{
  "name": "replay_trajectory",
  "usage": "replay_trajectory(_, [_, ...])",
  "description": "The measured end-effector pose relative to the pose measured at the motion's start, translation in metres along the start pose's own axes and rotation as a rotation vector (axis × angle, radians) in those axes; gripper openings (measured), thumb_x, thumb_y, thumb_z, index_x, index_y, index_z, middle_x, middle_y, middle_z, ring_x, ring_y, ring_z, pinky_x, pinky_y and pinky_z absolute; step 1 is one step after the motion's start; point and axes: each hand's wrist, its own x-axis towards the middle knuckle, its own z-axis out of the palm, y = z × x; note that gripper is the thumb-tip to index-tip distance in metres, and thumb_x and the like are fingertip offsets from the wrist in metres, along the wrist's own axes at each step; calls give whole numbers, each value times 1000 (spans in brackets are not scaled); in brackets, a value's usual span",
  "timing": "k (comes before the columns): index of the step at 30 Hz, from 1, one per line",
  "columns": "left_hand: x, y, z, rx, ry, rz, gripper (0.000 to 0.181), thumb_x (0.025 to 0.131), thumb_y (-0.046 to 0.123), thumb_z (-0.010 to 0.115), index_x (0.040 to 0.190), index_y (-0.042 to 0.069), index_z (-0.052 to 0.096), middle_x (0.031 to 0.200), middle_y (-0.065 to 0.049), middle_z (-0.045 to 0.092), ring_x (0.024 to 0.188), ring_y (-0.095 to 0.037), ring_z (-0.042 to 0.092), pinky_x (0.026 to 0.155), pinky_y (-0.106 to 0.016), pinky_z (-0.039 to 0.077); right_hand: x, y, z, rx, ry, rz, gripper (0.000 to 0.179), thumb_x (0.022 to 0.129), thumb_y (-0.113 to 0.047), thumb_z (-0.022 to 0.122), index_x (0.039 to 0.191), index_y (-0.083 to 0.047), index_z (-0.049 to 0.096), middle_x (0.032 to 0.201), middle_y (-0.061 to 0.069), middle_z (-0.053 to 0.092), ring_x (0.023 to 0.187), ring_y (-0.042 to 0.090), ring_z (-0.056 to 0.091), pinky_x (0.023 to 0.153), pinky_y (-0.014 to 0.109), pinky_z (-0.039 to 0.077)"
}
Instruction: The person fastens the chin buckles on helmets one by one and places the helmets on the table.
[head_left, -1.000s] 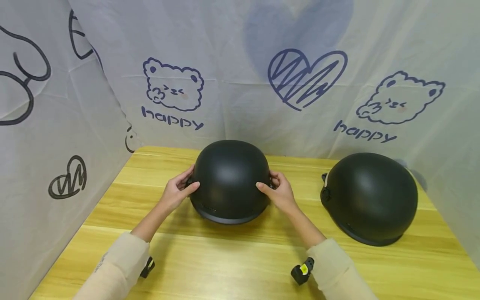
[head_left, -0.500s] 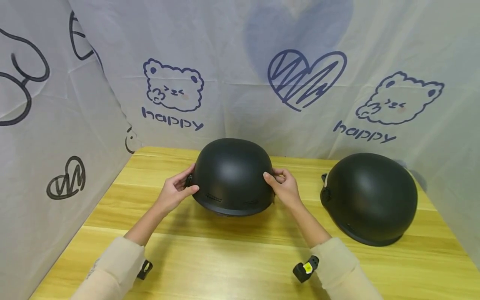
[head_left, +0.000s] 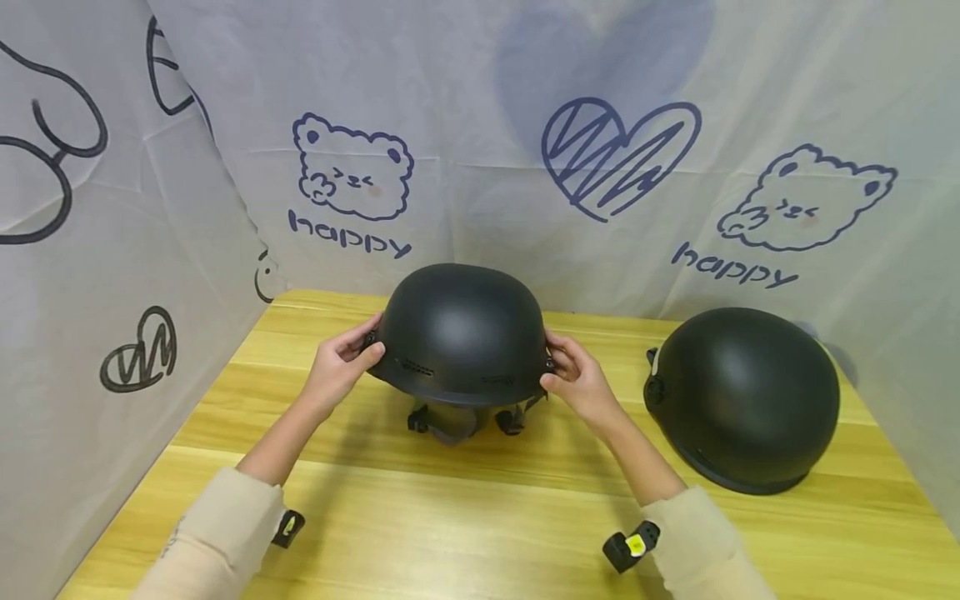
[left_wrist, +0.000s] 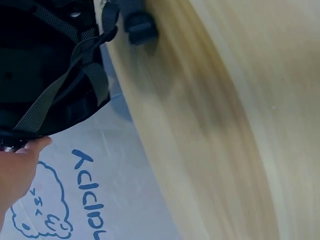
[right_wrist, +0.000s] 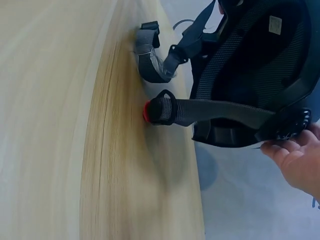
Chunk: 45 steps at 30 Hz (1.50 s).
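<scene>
A matte black helmet point(head_left: 461, 333) is held up off the table between both hands, its chin straps hanging beneath. My left hand point(head_left: 341, 362) grips its left side, thumb on the outer shell and fingers behind the rim. On the opposite side my right hand point(head_left: 581, 379) grips the rim near the strap fixing. The right wrist view shows the helmet's dark padded inside, a grey strap point(right_wrist: 225, 111) and a buckle with a red part point(right_wrist: 146, 111). More webbing point(left_wrist: 45, 102) crosses the opening in the left wrist view.
A second black helmet point(head_left: 750, 400) sits on the wooden table point(head_left: 450, 517) at the right. White cloth point(head_left: 480, 208) printed with bears and hearts hangs behind and along the sides. Small black cameras point(head_left: 630, 546) are worn at both wrists.
The held helmet has risen and tipped back, so its front vents and hanging straps now show below the rim. Both hands moved up slightly with it. The second helmet stayed put.
</scene>
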Motion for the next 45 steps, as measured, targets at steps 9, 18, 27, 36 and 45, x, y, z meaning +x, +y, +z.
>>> replay_trajectory(9, [1,20,1,92,38,-128,50,96,28,51,137,3,44,141,-16,44,112,-2,55,85,-9,45,-5,-1,3,-32,31,-79,93,73,-35,74,143,5,27,145,28,30,107,-5,55,86,16,48])
replay_trajectory(18, [-1,31,3,110,68,-151,50,97,31,45,135,-1,46,139,-17,46,121,-16,50,95,-22,45,-2,-19,8,-113,194,5,65,83,-24,69,135,6,42,142,18,40,111,-5,54,83,14,49])
replay_trajectory(27, [-2,37,-1,46,17,-15,48,98,23,44,138,-2,40,144,-18,40,130,-23,41,89,-5,39,-1,-39,11,-156,339,294,48,93,-36,53,127,-2,55,92,8,70,66,2,63,64,23,55])
replay_trajectory(36, [2,40,3,-8,-3,-2,49,97,18,46,140,-2,36,120,-2,62,99,-2,59,82,-11,47,-2,-49,7,-176,368,521,57,84,-69,41,68,-14,46,60,-4,39,48,10,50,53,25,48])
replay_trajectory(45, [8,33,14,39,71,-110,52,92,19,57,136,-3,42,131,-23,52,80,10,55,73,-9,47,2,-64,-2,-210,196,607,77,89,-64,35,127,2,50,79,-1,61,58,12,64,58,25,52])
